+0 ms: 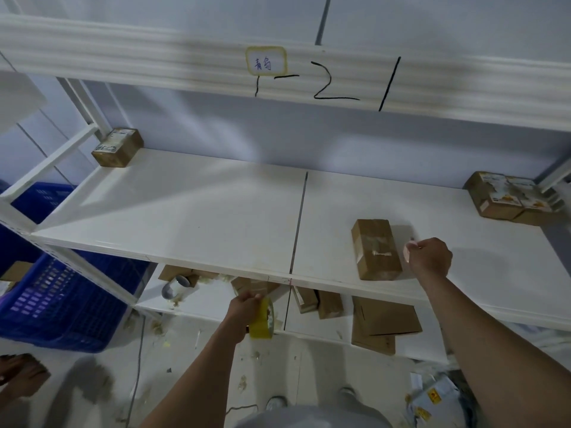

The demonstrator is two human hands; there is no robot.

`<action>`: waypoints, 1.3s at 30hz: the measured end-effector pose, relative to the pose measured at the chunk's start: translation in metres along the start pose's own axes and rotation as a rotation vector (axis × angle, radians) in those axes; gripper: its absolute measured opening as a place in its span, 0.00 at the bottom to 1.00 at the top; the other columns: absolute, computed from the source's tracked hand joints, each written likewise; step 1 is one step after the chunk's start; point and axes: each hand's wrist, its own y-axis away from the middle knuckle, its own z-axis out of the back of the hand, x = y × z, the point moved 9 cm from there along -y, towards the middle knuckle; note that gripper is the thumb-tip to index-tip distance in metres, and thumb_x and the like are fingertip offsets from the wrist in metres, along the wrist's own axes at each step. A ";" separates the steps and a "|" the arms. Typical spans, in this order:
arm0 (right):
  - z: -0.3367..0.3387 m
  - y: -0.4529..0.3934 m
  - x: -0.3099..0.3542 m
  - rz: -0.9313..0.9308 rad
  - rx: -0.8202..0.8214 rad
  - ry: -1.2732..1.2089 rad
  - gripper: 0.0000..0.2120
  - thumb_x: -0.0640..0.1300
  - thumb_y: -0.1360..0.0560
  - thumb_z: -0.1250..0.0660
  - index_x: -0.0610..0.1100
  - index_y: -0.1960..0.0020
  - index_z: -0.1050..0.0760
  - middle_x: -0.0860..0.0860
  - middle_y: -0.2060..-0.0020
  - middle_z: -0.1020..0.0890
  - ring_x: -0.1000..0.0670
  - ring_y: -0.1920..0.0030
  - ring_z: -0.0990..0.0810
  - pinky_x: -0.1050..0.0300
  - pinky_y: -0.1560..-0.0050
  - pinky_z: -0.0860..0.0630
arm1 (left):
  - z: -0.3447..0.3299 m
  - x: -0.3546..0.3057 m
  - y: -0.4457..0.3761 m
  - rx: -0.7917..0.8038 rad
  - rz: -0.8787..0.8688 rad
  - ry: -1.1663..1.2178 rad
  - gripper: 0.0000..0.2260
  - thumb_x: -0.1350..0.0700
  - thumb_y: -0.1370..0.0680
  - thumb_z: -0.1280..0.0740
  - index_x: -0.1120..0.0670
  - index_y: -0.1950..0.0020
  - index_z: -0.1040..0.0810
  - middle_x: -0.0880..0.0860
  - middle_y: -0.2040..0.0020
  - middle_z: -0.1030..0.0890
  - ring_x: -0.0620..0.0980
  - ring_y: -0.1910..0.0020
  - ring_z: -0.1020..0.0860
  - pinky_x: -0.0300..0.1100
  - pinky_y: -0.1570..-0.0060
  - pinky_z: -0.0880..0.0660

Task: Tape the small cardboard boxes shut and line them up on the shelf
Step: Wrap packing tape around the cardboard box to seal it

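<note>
Taping looks done on the box [377, 249] lying on the shelf [191, 208]; right hand [428, 256] fingers clenched just beside it, seemingly empty, left hand [244, 310] grasping the tape roll [262, 319] below the shelf edge. Next: push the box into line.

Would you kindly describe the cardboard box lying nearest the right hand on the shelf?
The cardboard box is small, brown and oblong, closed, with glossy clear tape across its top. It lies flat near the shelf's front edge, right of the seam, long side pointing away. The right hand is curled just beside it; contact is unclear.
</note>
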 end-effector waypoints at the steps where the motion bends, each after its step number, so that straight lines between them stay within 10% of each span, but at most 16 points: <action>1: -0.003 -0.003 -0.006 -0.015 0.013 0.004 0.13 0.44 0.22 0.32 0.34 0.54 0.16 0.37 0.58 0.15 0.35 0.55 0.16 0.53 0.58 0.25 | -0.001 0.000 -0.001 -0.004 0.004 -0.001 0.04 0.55 0.18 0.35 0.51 0.52 0.22 0.58 0.51 0.22 0.56 0.56 0.22 0.49 0.56 0.22; 6: -0.015 -0.013 -0.020 -0.038 0.080 0.030 0.14 0.43 0.23 0.30 0.34 0.62 0.17 0.42 0.69 0.19 0.42 0.66 0.20 0.60 0.66 0.32 | 0.002 0.006 -0.008 -0.054 0.025 -0.023 0.03 0.54 0.17 0.36 0.52 0.47 0.23 0.59 0.50 0.22 0.57 0.56 0.22 0.48 0.59 0.22; 14: -0.034 -0.020 -0.035 -0.068 0.179 0.077 0.13 0.44 0.23 0.27 0.32 0.56 0.18 0.37 0.59 0.16 0.40 0.61 0.20 0.58 0.65 0.30 | 0.002 0.009 -0.010 -0.071 0.042 -0.024 0.06 0.54 0.17 0.37 0.53 0.43 0.23 0.60 0.49 0.22 0.59 0.54 0.21 0.53 0.54 0.22; 22: 0.001 0.032 0.070 0.181 -0.174 -0.234 0.06 0.36 0.20 0.38 0.36 0.49 0.23 0.39 0.53 0.18 0.41 0.54 0.20 0.55 0.57 0.27 | 0.002 0.008 -0.004 -0.003 0.034 0.030 0.05 0.54 0.17 0.36 0.53 0.46 0.22 0.58 0.49 0.23 0.57 0.55 0.22 0.48 0.61 0.21; 27: -0.080 0.138 0.132 0.318 0.284 -0.380 0.04 0.37 0.22 0.35 0.39 0.54 0.22 0.49 0.61 0.20 0.53 0.62 0.23 0.62 0.60 0.26 | 0.004 0.008 -0.005 0.034 0.011 0.049 0.07 0.51 0.18 0.34 0.53 0.45 0.21 0.58 0.52 0.20 0.55 0.57 0.19 0.47 0.63 0.19; 31: -0.190 0.205 0.103 -0.002 0.782 -0.271 0.09 0.42 0.26 0.34 0.37 0.60 0.21 0.41 0.64 0.17 0.47 0.65 0.20 0.52 0.60 0.21 | 0.014 0.011 -0.013 0.003 -0.002 0.054 0.11 0.48 0.19 0.33 0.55 0.48 0.18 0.62 0.49 0.18 0.61 0.50 0.18 0.55 0.50 0.18; 35: -0.236 0.234 0.084 -0.332 0.938 -0.347 0.16 0.46 0.24 0.31 0.38 0.40 0.24 0.41 0.49 0.17 0.45 0.60 0.17 0.52 0.60 0.17 | 0.022 0.008 -0.015 0.000 -0.013 0.051 0.11 0.50 0.20 0.31 0.57 0.49 0.16 0.61 0.50 0.17 0.60 0.50 0.18 0.56 0.46 0.19; 39: -0.248 0.248 0.092 -0.478 1.053 -0.529 0.14 0.52 0.21 0.32 0.42 0.43 0.24 0.47 0.51 0.16 0.49 0.60 0.17 0.57 0.63 0.20 | 0.028 0.004 -0.012 0.024 -0.034 0.049 0.11 0.51 0.19 0.32 0.59 0.49 0.17 0.59 0.53 0.17 0.55 0.56 0.19 0.48 0.51 0.18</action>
